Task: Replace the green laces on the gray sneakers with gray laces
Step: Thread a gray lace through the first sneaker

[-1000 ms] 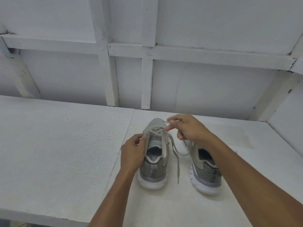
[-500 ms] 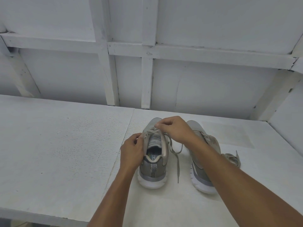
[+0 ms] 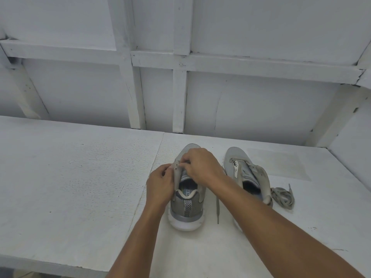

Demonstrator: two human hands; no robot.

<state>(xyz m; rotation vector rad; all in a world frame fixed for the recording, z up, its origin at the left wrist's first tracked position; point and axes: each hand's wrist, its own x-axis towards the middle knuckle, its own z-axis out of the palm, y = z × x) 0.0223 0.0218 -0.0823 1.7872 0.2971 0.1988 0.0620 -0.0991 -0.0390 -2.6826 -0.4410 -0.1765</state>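
Closest in, two bare forearms rising from the bottom edge and meeting over one shoe. Left hand (image 3: 160, 186) wrapped round the left eyelet flap of a gray mesh sneaker (image 3: 185, 207) with a white sole, its fingers (image 3: 167, 171) curled and gripping the flap's edge so that it stands upright. Right hand (image 3: 201, 167) arched over the throat of the same shoe, fingertips bunched in a pinch at the top of that flap, touching the left fingertips. Cannot tell whether a lace lies inside the pinch.

Shoe standing flat on the white painted, rough-textured tabletop (image 3: 80, 187), heel toward the camera, toe pointing straight away at the wall, long axis running near to far. Striped pull tab up the heel, printed insole showing inside.

Just right of that heel, a flat gray lace end (image 3: 217, 209) lying on the tabletop, emerging from under the right forearm and roughly parallel to the shoe.

Beyond the forearm, a second gray mesh sneaker (image 3: 236, 155), unlaced, flaps splayed open, toe also pointing away, near the first but apart from it. Just beside its right flap, a loose heap of gray lace (image 3: 283, 195).

Farther back, a faint rectangular patch (image 3: 277, 165) on the tabletop, then a white board wall (image 3: 261, 109) crossed by wooden battens.
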